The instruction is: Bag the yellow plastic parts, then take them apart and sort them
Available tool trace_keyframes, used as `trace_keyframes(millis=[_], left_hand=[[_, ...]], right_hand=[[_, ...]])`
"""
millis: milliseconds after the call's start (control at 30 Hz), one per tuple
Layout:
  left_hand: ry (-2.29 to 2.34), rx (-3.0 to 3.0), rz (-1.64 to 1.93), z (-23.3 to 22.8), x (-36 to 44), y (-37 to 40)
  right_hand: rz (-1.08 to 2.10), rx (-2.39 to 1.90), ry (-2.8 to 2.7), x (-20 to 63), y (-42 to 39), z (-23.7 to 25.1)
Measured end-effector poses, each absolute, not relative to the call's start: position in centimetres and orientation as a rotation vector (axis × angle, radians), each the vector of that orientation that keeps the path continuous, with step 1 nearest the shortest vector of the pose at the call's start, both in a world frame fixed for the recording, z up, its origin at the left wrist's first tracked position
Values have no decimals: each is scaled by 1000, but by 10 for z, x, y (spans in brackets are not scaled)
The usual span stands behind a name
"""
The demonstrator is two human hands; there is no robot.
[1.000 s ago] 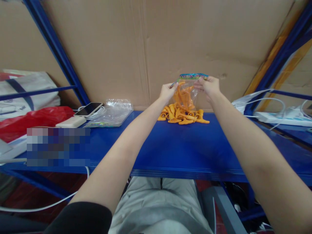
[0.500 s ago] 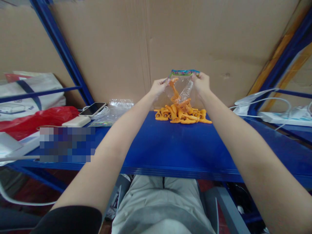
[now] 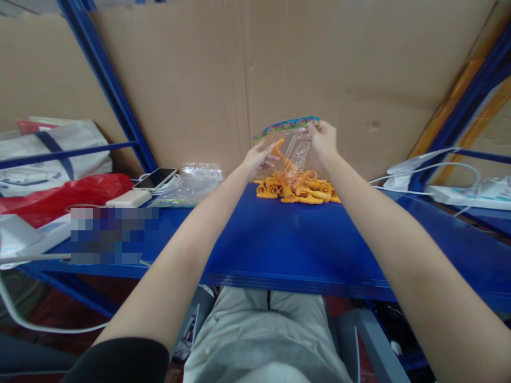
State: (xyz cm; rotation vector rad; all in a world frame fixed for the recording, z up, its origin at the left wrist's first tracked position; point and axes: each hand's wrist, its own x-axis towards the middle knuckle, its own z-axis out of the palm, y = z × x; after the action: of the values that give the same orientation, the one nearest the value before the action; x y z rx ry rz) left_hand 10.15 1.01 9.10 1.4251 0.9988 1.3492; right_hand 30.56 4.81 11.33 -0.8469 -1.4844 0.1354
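Bag (image 3: 293, 139): clear, colourless film; top strip (image 3: 289, 124) in bright blue with small multicoloured patterning, edged green. Moulded pieces (image 3: 302, 194): plain orange. Tabletop (image 3: 279, 239): deep blue. Rack post (image 3: 107, 85): blue. Backing panel (image 3: 179, 80): tan. Plastic wrapping (image 3: 75, 189): bright red, translucent. Tote (image 3: 85, 151): off-white, with a dark navy band and dark line drawing. Phone (image 3: 155, 179): black face, pale rim. Small rounded block (image 3: 130, 199): cream. Flat packets (image 3: 195, 183): clear, with whitish glints and a multicoloured edge. Power strip (image 3: 459, 194): white. Trousers (image 3: 223, 330): pale grey-green. Sleeve (image 3: 123, 356): black.
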Motion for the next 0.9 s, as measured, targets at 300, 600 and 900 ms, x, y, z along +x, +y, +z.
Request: trace_keyframes(millis=[300, 600, 900], left_hand=[[1104, 1510, 1459, 93, 118, 20], [1030, 1507, 1577, 104, 129, 19], [944, 1544, 1561, 103, 119, 20]], right_hand=[[281, -931, -1438, 313, 32, 109], [455, -991, -1412, 320, 30, 102], [244, -980, -1401, 328, 31, 95]])
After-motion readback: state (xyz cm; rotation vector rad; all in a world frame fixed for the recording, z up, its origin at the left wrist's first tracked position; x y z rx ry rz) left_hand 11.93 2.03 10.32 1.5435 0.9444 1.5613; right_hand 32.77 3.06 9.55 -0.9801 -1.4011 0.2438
